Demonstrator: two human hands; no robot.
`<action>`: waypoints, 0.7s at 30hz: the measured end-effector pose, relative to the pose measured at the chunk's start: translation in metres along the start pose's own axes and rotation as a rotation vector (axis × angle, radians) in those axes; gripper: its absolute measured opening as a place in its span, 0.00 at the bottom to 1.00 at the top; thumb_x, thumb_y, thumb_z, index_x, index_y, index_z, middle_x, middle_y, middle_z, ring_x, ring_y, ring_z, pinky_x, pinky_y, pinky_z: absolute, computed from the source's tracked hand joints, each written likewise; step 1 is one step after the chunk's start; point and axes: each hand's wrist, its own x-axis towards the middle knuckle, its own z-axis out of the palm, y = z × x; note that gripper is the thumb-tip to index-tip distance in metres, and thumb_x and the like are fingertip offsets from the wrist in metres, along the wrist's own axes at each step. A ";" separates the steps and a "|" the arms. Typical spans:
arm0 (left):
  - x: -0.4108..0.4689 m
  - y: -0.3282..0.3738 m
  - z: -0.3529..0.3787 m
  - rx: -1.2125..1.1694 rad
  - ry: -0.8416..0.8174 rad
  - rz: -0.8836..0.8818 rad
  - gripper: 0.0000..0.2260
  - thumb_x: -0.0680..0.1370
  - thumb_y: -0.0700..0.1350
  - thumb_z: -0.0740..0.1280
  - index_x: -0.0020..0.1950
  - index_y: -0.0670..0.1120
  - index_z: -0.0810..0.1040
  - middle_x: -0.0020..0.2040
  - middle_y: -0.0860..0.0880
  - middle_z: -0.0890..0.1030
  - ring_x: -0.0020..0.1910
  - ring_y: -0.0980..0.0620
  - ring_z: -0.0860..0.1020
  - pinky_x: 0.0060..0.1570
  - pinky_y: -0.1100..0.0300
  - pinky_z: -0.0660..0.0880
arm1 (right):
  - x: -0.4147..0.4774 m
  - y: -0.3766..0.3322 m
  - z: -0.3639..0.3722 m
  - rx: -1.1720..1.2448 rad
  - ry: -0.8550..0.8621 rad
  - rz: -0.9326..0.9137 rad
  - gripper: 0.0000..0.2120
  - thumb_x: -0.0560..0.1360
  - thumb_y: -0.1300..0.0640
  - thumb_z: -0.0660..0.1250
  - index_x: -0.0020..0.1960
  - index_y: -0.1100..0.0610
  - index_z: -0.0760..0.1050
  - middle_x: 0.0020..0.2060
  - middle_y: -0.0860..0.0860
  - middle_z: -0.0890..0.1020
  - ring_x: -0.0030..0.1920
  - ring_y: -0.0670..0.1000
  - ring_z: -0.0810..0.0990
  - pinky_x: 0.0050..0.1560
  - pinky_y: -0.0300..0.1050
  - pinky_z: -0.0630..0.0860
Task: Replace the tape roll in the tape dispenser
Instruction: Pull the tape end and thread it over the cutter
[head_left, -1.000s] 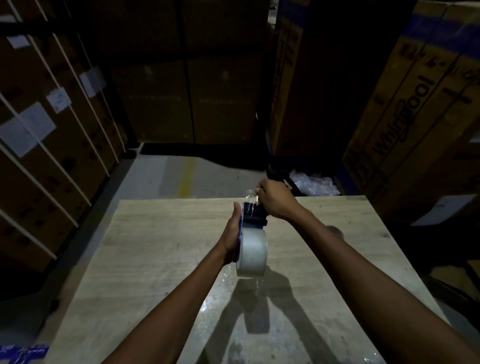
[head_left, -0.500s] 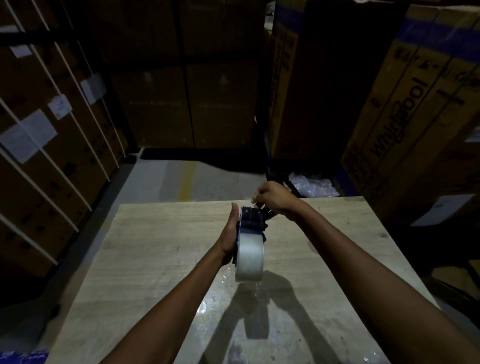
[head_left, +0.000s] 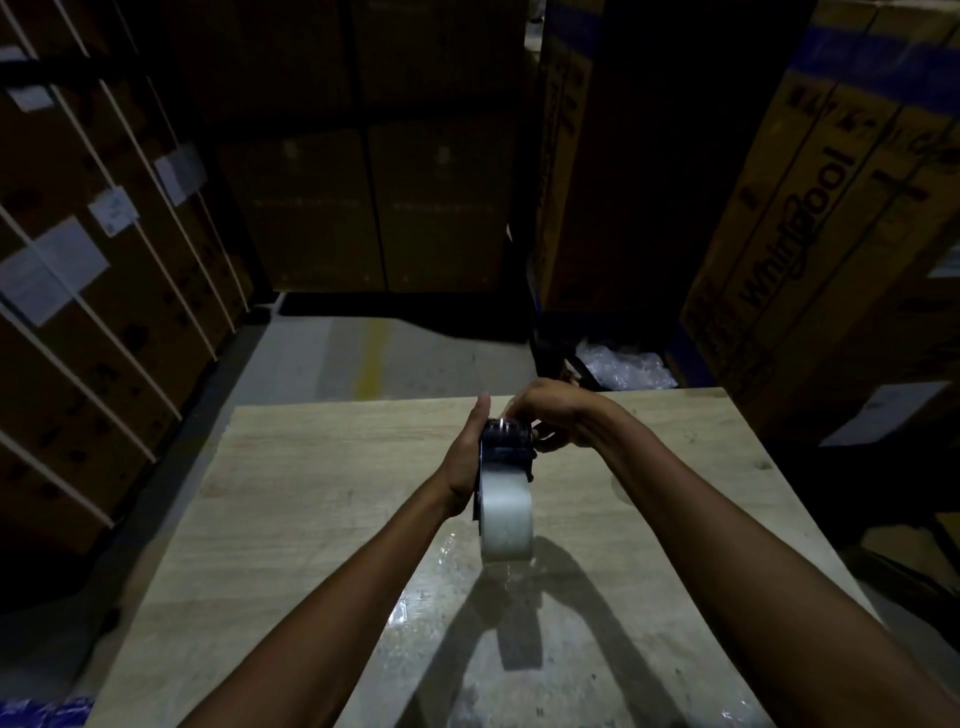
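Note:
A dark blue tape dispenser (head_left: 506, 446) stands on edge above the wooden table (head_left: 311, 499), with a roll of clear tape (head_left: 505, 519) mounted in its near end. My left hand (head_left: 464, 465) grips the dispenser's left side, thumb pointing away from me. My right hand (head_left: 553, 413) curls over the dispenser's far end, fingertips pinching at the front by the cutter, where a shiny strip of tape shows. What the fingertips hold is partly hidden.
Tall cardboard boxes (head_left: 810, 218) stand at right and strapped cartons (head_left: 93, 291) at left. Crumpled clear plastic (head_left: 623, 366) lies beyond the table's far edge. A shiny wet-looking patch (head_left: 447, 587) lies on the table under the dispenser. Grey floor with a yellow line (head_left: 374, 353) lies ahead.
My right hand has lowered from just above the dispenser's far end onto it. The dispenser and left hand have stayed nearly in place.

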 end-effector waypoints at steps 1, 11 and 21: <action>0.001 0.000 0.001 -0.002 0.003 -0.013 0.37 0.73 0.73 0.56 0.48 0.39 0.83 0.45 0.35 0.82 0.40 0.38 0.81 0.41 0.52 0.78 | 0.001 0.001 -0.001 0.021 -0.005 0.020 0.04 0.75 0.61 0.64 0.44 0.59 0.77 0.35 0.52 0.75 0.33 0.48 0.71 0.34 0.41 0.71; 0.012 -0.002 0.016 0.020 0.064 -0.004 0.30 0.74 0.59 0.59 0.60 0.33 0.76 0.47 0.36 0.82 0.40 0.40 0.80 0.38 0.53 0.77 | 0.005 0.016 -0.018 0.205 -0.100 0.180 0.05 0.72 0.59 0.67 0.48 0.54 0.74 0.52 0.55 0.74 0.49 0.54 0.74 0.52 0.54 0.75; 0.030 0.003 0.041 -0.039 0.143 0.022 0.25 0.71 0.57 0.60 0.53 0.38 0.78 0.47 0.36 0.80 0.42 0.40 0.78 0.40 0.52 0.77 | 0.009 0.034 -0.026 0.433 -0.091 0.178 0.09 0.70 0.52 0.68 0.46 0.56 0.76 0.49 0.57 0.76 0.51 0.58 0.76 0.50 0.58 0.76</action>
